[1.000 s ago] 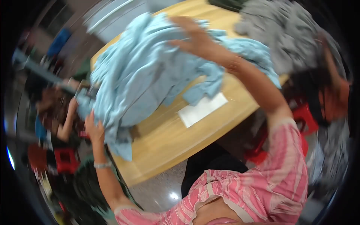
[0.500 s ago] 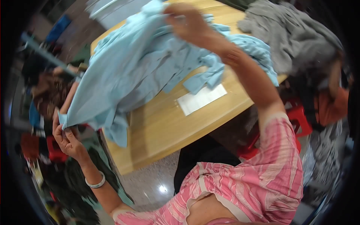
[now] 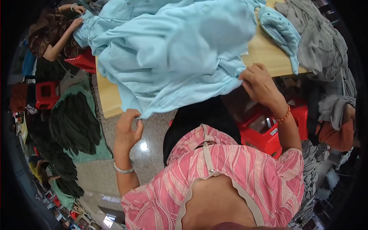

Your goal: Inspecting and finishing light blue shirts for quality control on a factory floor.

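A light blue knit garment [image 3: 153,57] spreads over the wooden table [image 3: 106,100], its near edge stretched between my two hands and hanging over the front. My left hand [image 3: 128,128] pinches the near left corner of the cloth. At the right end of that edge, my right hand [image 3: 260,82] grips the fabric between thumb and fingers. The middle of the garment is blurred and billows up. Another light blue piece with dark dots [image 3: 280,32] lies on the table's right side.
A grey cloth pile [image 3: 318,42] covers the table's right end. Red stools [image 3: 264,132] stand beneath on the right, another red stool [image 3: 48,94] at left. Dark garments [image 3: 74,124] lie on green cloth on the floor. Across the left corner, another person's hands [image 3: 78,15] touch light blue fabric.
My right hand has come down from the far side toward me, and my left hand has moved right. The garment now lies spread wide, covering the white paper almost wholly.
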The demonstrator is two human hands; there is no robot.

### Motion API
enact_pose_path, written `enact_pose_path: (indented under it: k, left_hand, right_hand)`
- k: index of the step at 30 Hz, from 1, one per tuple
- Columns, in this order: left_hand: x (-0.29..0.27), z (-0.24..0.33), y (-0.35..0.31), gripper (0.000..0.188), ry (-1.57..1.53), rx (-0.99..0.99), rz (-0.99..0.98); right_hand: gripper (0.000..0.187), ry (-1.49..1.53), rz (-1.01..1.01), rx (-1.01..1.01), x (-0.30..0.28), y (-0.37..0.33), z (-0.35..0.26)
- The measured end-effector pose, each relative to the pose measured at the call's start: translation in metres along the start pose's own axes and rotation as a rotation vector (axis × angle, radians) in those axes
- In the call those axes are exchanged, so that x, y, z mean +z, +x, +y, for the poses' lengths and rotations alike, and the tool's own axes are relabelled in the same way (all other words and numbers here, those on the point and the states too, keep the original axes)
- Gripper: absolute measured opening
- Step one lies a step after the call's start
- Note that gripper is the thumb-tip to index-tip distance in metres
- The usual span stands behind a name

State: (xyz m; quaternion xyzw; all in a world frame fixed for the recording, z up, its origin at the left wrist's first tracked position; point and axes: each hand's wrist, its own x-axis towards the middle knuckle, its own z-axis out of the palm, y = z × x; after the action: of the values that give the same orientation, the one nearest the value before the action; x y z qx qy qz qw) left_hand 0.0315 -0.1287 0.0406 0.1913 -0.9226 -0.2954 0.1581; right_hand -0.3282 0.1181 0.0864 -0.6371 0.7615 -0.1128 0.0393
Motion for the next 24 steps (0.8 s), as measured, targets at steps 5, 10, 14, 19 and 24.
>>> enact_pose_path:
  k: [5,10,14,19,24]
  left_hand:
    - [-0.008,0.006,-0.002,0.029,-0.015,-0.028,0.053]
    - [-0.008,0.01,-0.011,0.032,0.104,-0.02,0.03]
    - [-0.01,0.011,-0.009,0.033,0.133,0.017,0.077]
    - [-0.018,0.026,-0.001,0.034,0.17,0.123,0.213]
    - [-0.018,0.014,0.014,0.068,0.347,0.031,0.189]
  right_hand:
    - [0.025,0.126,-0.021,0.012,0.001,0.016,-0.016]
    - [0.058,0.299,-0.024,0.096,0.014,0.021,-0.017]
    - [0.073,0.05,0.013,-0.055,0.015,0.024,-0.027]
    - [0.074,0.075,-0.02,-0.17,0.037,0.035,-0.049]
    - [0.051,-0.003,0.058,-0.142,0.054,0.038,-0.02]
